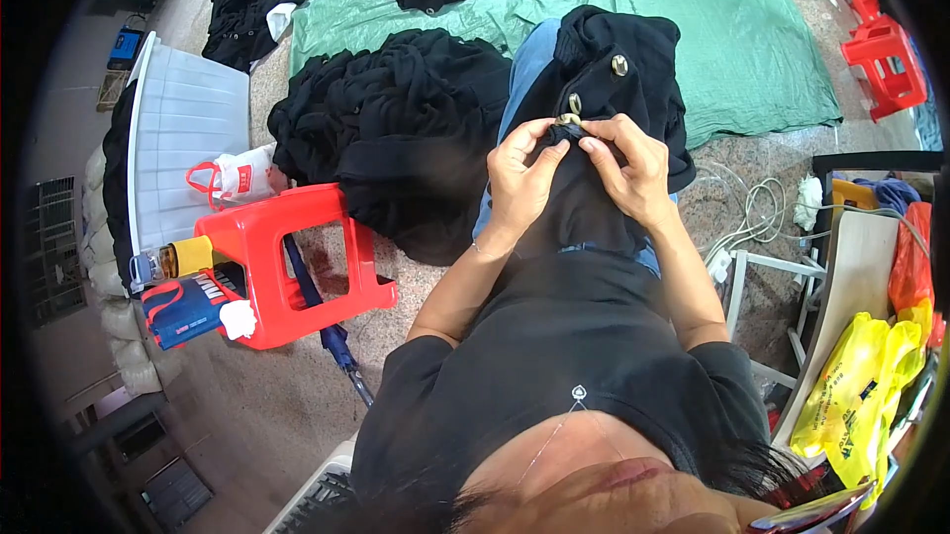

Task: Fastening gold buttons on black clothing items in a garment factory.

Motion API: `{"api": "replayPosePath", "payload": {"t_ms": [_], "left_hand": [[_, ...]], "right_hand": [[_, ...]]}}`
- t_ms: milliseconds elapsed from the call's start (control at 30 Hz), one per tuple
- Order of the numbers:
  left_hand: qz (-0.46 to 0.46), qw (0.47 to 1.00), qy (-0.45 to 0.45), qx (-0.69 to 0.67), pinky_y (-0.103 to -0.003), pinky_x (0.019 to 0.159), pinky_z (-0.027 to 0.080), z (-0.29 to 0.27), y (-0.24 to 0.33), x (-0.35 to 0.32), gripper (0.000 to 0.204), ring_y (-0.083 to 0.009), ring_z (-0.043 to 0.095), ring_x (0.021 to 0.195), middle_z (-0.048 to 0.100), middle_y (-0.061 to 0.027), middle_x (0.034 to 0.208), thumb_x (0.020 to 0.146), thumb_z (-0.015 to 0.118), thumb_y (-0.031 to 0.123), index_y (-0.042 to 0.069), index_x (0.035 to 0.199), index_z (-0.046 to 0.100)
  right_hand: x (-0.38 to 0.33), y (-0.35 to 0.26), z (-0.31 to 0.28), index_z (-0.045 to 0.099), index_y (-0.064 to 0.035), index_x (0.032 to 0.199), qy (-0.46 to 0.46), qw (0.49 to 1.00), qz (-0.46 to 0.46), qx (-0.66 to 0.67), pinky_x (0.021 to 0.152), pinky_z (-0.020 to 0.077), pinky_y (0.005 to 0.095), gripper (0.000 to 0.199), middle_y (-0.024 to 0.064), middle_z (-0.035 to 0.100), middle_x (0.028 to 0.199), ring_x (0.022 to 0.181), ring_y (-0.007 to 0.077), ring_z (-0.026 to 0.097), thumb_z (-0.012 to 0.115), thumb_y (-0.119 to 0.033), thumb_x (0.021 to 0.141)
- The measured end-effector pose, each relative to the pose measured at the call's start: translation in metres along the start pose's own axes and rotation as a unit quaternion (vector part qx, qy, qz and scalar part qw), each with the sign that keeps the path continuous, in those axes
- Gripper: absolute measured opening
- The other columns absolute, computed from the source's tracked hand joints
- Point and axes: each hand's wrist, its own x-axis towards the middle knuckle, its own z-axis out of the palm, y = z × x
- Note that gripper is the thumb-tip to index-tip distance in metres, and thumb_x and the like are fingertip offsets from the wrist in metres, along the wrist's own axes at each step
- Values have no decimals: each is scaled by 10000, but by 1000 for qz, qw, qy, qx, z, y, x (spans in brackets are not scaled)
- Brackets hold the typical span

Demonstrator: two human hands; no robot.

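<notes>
Black garment (604,138) draped over the knee, pinched at a metal button (568,119) between narrowed fingertips of left hand (522,178) and right hand (628,166); two more buttons already set above, black heap (396,128) apparently waiting nearby.

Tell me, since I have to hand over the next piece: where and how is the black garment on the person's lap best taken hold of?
Probably by the black garment at its bunched top fold beyond the metal buttons, coming from the far side. Left hand and right hand already pinch the cloth at a button nearer the body, so that spot is taken; the fold stands up, thick and free.
</notes>
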Motion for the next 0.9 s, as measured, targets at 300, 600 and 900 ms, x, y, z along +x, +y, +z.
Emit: {"api": "replayPosePath", "payload": {"t_ms": [300, 600, 900], "left_hand": [[41, 998, 29, 34, -236, 849, 504, 4, -1, -1, 218, -105, 650, 935, 710, -77, 1016, 878, 665, -28, -63, 1093, 648], [24, 999, 21, 13, -238, 857, 499, 4, 0, -3, 232, -102, 641, 949, 704, -84, 1030, 882, 663, -26, -81, 1107, 642], [-29, 999, 3, -20, -219, 826, 492, 0, 3, -3, 228, -83, 631, 920, 699, -66, 1021, 897, 653, -7, -79, 1113, 641]], "right_hand": [[-6, -9, -4, 681, -6, 959, 6, 989, 137, 54, 588, 497, 245, 105, 70, 682, 792, 654, 121, 650, 707, -70, 879], [-5, -7, -4, 678, -12, 941, 16, 998, 67, 2, 553, 481, 273, 133, 77, 649, 785, 619, 174, 641, 734, -82, 842], [-3, -6, -4, 680, -34, 949, 7, 999, 9, -42, 539, 464, 292, 180, 54, 612, 744, 605, 186, 617, 761, -97, 800]]}}
